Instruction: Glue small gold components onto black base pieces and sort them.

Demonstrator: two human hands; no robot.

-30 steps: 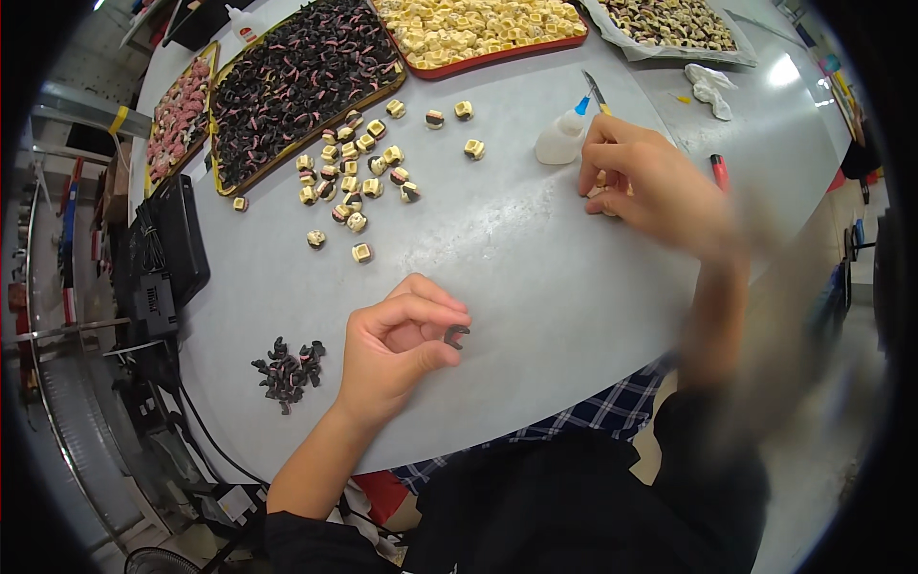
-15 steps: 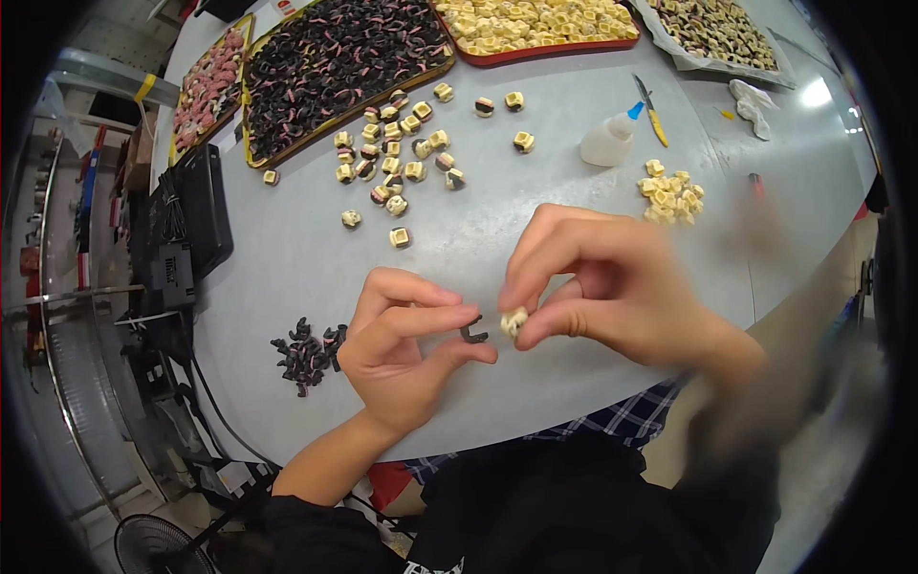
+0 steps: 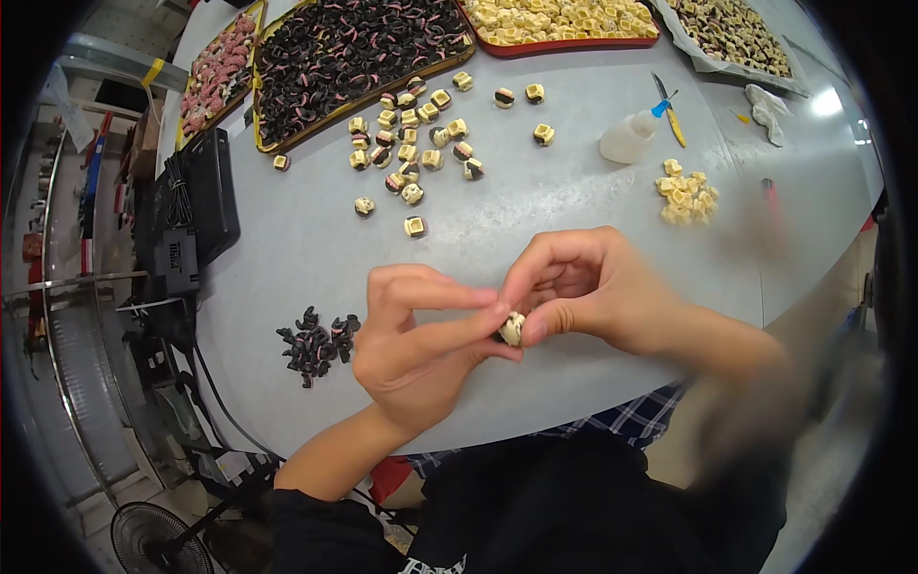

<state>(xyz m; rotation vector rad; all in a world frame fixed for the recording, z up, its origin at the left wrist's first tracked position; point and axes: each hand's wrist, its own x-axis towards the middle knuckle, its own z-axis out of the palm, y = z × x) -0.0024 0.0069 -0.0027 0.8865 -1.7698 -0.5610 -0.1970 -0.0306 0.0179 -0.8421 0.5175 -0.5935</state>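
Bright interior lighting; glare spots the table (image 3: 555, 201) at upper right; right forearm (image 3: 725, 342) blurred; fisheye margins curved, darkened.

Over the worktop (image 3: 559, 206), one piece (image 3: 514, 330) sat between your left hand (image 3: 416, 352) and right hand (image 3: 617, 297). A pile (image 3: 308, 351) lay to your left; farther off, right of centre, a heap (image 3: 687, 198) lay nearer you than the knife (image 3: 675, 125) and squeeze bottle (image 3: 627, 141). Loose pieces (image 3: 407, 152) were scattered left of these, and four trays (image 3: 574, 49) stood along the far side.
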